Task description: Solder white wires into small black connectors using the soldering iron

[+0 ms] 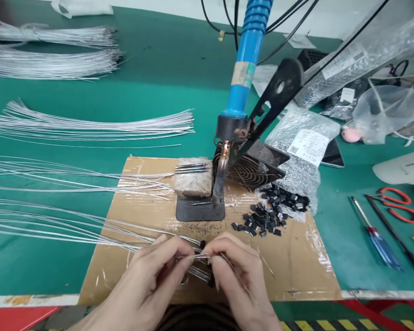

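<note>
White wire point(202, 255), seemingly, pinched in hands point(236, 272) near cardboard point(296, 271) edge.

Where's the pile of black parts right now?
In the head view, the black parts lie right of centre, mostly on the cardboard beyond the right hand, by the bubble-wrap bag.

My left hand point(152, 271) and right hand point(238, 276), low in the middle of the frame, are bare, with slim fingers point(179, 245) and smooth backs. My wrists point(108, 308) are bare too. At the bottom centre, my dark clothing point(200, 318) shows faint brownish stripes; its cut I cannot tell.
</note>
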The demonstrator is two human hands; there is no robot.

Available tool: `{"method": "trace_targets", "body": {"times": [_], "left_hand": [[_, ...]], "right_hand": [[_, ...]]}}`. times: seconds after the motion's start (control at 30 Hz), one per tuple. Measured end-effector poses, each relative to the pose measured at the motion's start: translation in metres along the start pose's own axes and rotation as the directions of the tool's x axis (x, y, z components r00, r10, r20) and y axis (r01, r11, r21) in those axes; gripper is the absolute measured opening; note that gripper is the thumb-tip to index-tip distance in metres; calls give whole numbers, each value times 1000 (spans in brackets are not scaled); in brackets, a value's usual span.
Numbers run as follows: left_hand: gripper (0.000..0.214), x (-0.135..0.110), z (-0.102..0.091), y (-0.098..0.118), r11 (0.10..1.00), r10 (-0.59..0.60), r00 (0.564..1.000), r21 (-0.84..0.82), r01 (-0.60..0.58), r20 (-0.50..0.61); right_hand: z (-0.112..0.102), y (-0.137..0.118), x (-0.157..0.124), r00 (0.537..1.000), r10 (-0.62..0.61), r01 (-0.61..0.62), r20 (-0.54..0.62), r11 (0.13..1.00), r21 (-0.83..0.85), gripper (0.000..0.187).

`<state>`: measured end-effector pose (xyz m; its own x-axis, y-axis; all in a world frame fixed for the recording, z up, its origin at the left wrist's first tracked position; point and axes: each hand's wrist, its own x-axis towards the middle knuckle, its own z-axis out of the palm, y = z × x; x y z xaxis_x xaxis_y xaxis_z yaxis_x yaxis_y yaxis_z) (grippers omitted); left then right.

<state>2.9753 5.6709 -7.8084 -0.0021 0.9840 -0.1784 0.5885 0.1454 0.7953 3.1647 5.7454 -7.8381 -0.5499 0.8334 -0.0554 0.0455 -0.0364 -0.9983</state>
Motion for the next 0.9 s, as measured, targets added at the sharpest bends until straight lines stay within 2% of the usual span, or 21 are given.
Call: {"method": "trace_targets", "body": {"times": [0.1, 0.2, 0.27, 0.4, 0.47, 0.57, 0.67, 0.77, 0.9], "left_hand": [[27, 0, 2, -7, 974, -157, 983, -150, 170, 97], [31, 2, 2, -6, 947, -199, 978, -245, 207, 60], [33, 4, 3, -2, 940, -213, 977, -268, 212, 24], [30, 8, 4, 0, 945, -182, 983, -280, 172, -11], [28, 10, 5, 0, 940, -184, 982, -298, 165, -36], [25, 11, 5, 0, 926, -198, 979, -338, 167, -58], [26, 11, 6, 0, 916, -231, 972, -347, 202, -43], [28, 11, 7, 1, 907, -278, 960, -336, 254, -24], [24, 15, 7, 11, 879, -317, 947, -389, 275, -47]], "right_hand": [[-17, 8, -3, 983, 26, -3, -181, 992, 128, 46], [-37, 11, -6, 908, 14, 63, -419, 983, 170, 44], [-49, 10, -6, 876, -32, 107, -482, 986, 130, 46], [-58, 8, -5, 894, -105, 78, -437, 994, -81, 54], [-56, 10, -3, 908, -114, 15, -402, 971, -241, 37], [-48, 17, 2, 923, -146, -43, -356, 880, -474, 9], [-41, 23, 8, 933, -216, -21, -288, 766, -643, 8], [-39, 25, 12, 938, -275, 34, -210, 678, -734, 8], [-40, 24, 14, 928, -335, 93, -162, 629, -772, 14]]}}
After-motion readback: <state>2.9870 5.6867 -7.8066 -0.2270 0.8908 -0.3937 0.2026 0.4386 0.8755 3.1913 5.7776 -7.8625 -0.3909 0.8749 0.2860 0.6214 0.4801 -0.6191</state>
